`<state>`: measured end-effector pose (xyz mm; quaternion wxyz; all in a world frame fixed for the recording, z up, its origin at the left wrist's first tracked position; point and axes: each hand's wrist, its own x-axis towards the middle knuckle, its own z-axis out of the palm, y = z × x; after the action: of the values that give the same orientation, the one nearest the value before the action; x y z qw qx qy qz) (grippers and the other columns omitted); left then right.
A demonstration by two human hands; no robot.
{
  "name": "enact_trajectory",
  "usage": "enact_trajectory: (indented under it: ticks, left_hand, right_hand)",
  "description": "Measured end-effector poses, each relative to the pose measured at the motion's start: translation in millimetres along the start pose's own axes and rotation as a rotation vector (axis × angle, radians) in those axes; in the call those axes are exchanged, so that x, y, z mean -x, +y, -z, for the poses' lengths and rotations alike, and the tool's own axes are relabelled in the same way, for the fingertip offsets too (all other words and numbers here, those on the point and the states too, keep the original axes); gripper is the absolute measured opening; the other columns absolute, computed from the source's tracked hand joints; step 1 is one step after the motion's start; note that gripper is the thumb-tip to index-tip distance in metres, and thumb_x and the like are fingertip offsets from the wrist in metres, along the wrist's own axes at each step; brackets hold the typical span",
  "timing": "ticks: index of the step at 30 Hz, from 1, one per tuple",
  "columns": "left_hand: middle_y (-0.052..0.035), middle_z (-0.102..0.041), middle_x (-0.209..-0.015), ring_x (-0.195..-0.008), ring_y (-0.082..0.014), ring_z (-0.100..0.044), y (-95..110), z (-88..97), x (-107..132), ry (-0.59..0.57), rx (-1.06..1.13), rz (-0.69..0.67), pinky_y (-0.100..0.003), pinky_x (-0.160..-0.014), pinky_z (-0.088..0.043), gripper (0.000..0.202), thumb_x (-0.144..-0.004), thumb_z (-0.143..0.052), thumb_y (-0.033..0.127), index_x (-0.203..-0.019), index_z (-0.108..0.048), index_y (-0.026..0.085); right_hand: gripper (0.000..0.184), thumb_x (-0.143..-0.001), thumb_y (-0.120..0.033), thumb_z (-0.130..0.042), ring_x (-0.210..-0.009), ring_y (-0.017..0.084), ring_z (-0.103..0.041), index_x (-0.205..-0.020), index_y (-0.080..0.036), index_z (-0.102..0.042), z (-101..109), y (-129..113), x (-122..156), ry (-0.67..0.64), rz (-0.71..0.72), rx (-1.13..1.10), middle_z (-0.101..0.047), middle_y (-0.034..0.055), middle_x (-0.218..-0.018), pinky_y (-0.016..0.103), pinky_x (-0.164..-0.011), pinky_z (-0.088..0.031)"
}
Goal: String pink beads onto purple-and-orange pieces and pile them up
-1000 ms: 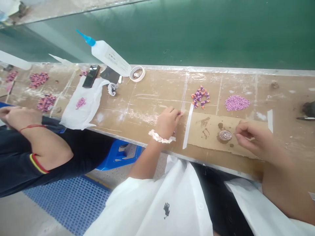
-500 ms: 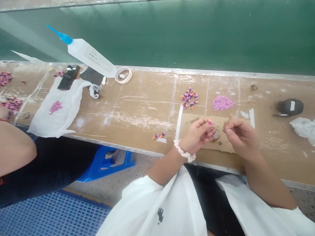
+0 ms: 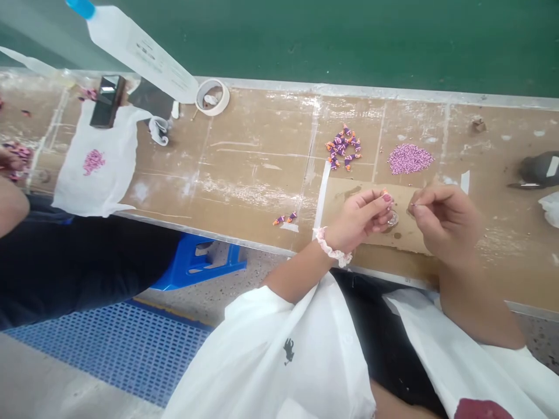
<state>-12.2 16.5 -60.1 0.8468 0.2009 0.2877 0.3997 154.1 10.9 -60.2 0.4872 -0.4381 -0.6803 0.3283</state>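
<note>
My left hand (image 3: 364, 218), with a pale scrunchie (image 3: 332, 249) at its wrist, pinches a small piece with an orange tip (image 3: 385, 191); the fingers cover most of it. Opposite it, a short way to the right, my right hand (image 3: 449, 222) is closed in a pinch on something tiny, too small to name. A small shiny round dish (image 3: 393, 219) shows just below the left fingertips, on a cardboard sheet (image 3: 338, 201). Beyond the hands lie a cluster of purple-and-orange pieces (image 3: 342, 145) and a heap of small pink bits (image 3: 410, 158). Two similar purple-and-orange pieces (image 3: 285, 219) lie to the left.
A white bottle (image 3: 140, 52) with a blue cap and a tape roll (image 3: 212, 97) are at the back left. A plastic bag (image 3: 72, 180) bears pink bits and a dark phone-like object (image 3: 108, 100). Another person's arm (image 3: 11, 203) is at far left; a black object (image 3: 537, 169) lies right.
The view has tilted down, so the bench sits higher in the picture. Both hands keep their pinches and stay over the cardboard, nearly in the same places.
</note>
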Motion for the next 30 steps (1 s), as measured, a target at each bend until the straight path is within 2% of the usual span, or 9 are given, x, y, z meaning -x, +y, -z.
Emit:
enact_trajectory:
  ticks: [9,14,19,30]
  left_hand:
    - [0.0045,-0.041,-0.061,-0.055,-0.0047,-0.042,0.5,-1.8,0.2,0.038,0.019,0.001,-0.015,-0.049,-0.035,0.021,-0.084,-0.068,0.024,-0.073,-0.053,0.014]
    - [0.0041,-0.041,-0.061,-0.054,-0.0049,-0.041,1.7,-2.4,0.4,0.049,0.017,0.009,-0.014,-0.047,-0.032,0.023,-0.082,-0.071,0.027,-0.073,-0.054,0.015]
    - [0.0041,-0.042,-0.059,-0.053,-0.0047,-0.04,1.3,-4.8,0.2,0.08,-0.003,0.003,-0.014,-0.047,-0.031,0.023,-0.082,-0.071,0.026,-0.072,-0.054,0.015]
    - [0.004,-0.043,-0.059,-0.053,-0.0047,-0.041,0.3,-7.6,0.5,0.106,-0.029,-0.009,-0.015,-0.047,-0.032,0.022,-0.085,-0.068,0.025,-0.071,-0.053,0.014]
  right_hand:
    - [0.012,-0.083,-0.014,-0.061,-0.06,0.014,-0.051,-0.081,-0.025,-0.056,-1.6,1.5,0.6,0.039,0.025,0.017,-0.048,-0.0037,-0.063,0.03,-0.055,-0.039]
    - [0.01,-0.085,-0.02,-0.062,-0.06,0.015,-0.051,-0.079,-0.027,-0.057,-2.0,-0.8,0.6,0.074,-0.024,0.027,-0.048,-0.0027,-0.063,0.032,-0.056,-0.038]
    - [0.01,-0.089,-0.026,-0.059,-0.06,0.017,-0.049,-0.079,-0.028,-0.055,-1.7,-1.6,1.0,0.039,-0.028,0.061,-0.046,-0.0009,-0.063,0.034,-0.054,-0.037]
    - [0.015,-0.082,-0.012,-0.06,-0.058,0.014,-0.047,-0.079,-0.026,-0.056,-2.7,-1.7,-0.2,0.037,0.01,0.054,-0.046,-0.0036,-0.061,0.031,-0.052,-0.034]
